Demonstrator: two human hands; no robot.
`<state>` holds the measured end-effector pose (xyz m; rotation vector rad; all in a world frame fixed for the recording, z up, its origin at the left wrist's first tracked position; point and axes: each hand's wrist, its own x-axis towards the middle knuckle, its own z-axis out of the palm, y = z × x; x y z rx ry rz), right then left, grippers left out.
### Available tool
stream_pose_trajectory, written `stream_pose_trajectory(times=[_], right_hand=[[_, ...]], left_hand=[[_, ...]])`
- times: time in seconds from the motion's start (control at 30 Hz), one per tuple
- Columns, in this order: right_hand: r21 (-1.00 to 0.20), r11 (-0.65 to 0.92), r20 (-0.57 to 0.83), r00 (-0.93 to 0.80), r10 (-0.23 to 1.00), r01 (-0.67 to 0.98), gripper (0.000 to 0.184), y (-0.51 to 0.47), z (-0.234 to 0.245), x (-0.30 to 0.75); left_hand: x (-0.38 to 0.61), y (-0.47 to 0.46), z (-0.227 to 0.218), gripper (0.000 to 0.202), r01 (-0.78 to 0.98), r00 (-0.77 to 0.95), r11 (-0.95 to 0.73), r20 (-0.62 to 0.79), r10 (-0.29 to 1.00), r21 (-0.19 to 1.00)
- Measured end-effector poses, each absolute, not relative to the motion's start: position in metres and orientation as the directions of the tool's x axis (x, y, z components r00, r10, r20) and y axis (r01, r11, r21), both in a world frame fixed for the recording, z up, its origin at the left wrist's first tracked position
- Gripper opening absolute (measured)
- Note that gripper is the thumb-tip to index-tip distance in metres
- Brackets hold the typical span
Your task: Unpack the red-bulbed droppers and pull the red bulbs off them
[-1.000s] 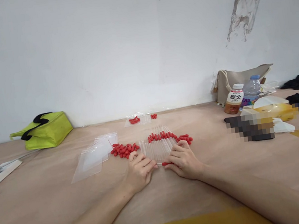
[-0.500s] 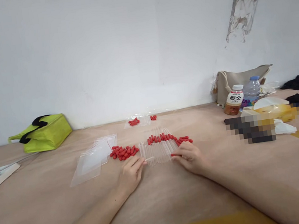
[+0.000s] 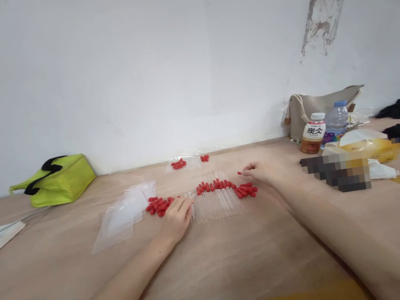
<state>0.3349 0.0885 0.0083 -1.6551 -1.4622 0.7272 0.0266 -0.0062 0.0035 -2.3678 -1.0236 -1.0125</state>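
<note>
Clear thin tubes lie side by side in a row. Red rubber bulbs lie across the row's far part, with more clear tube lengths beyond them. My left hand rests at the row's left end, fingers curled together over the tubes; what they hold, if anything, is hidden. Beside it is a pile of red bulbs, partly covered by the hand. My right hand is raised beyond a smaller group of red bulbs, pinching one small red rubber bulb between its fingertips.
Clear plastic bags lie to the left. Against the wall, another bag holds red bulbs and tubes. A lime-green bag stands at far left; a brown drink bottle, a water bottle and a tissue pack are right.
My right hand has moved up and away from the row's right end, with a red bulb in its fingers. My left hand has shifted slightly away from me; the tube it held no longer shows.
</note>
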Motion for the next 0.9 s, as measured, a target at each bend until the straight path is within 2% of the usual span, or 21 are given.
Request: stream_pose_trajectory(times=[0.13,0.57,0.9], right_hand=[[-0.844,-0.029,0.026,0.095,0.995,0.535,0.016,0.089,-0.002,0.328],[-0.814,-0.033,-0.105,-0.091,0.99,0.58,0.022,0.089,-0.003,0.328],[-0.753,-0.066,-0.105,-0.02,0.994,0.655,0.019,0.1,0.001,0.318]], left_hand=[[0.031,-0.006,-0.003,0.021,0.694,0.534,-0.717,0.708,0.462,-0.056],[0.028,-0.014,-0.003,0.021,0.602,0.574,-0.793,0.641,0.51,0.091],[0.026,-0.015,-0.001,0.029,0.627,0.557,-0.765,0.601,0.574,0.149]])
